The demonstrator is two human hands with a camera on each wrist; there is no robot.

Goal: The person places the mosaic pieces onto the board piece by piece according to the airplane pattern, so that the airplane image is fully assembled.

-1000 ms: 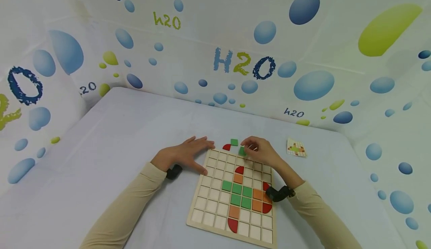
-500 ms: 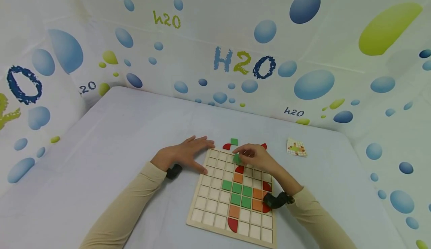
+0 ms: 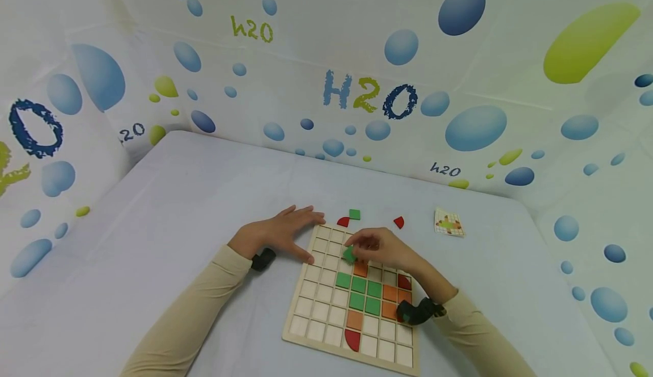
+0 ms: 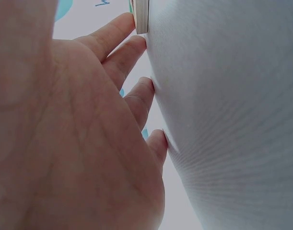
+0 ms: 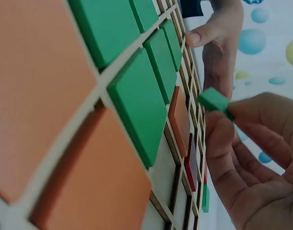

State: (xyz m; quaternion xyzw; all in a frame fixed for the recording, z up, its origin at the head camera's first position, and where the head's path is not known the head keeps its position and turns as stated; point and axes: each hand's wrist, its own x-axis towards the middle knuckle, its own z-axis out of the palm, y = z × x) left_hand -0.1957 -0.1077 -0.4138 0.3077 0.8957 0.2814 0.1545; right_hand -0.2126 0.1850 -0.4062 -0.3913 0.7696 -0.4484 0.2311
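Observation:
A wooden grid board [image 3: 312,312] lies on the table with green and orange square tiles and red quarter-round tiles in its cells. Over its upper middle, my right hand [image 3: 382,248] pinches a green square tile [image 3: 349,254] between thumb and fingertips. In the right wrist view that green tile [image 5: 214,101] is tilted and raised above the grid. My left hand [image 3: 278,234] rests with spread fingers at the board's upper left corner, thumb on its left edge. The left wrist view shows the fingers [image 4: 124,60] straight, fingertips at the tablecloth and the board's edge [image 4: 142,19].
Beyond the board's far edge lie a green square tile [image 3: 354,214], a red quarter-round tile [image 3: 344,221] touching it, and another red tile [image 3: 399,222]. A small pattern card [image 3: 449,223] lies farther right. A printed curtain [image 3: 306,54] hangs behind the table.
My right hand has brought the green tile from beyond the far edge over the board, moving toward me and left. A red tile beyond the board has come into view. The left hand stays put.

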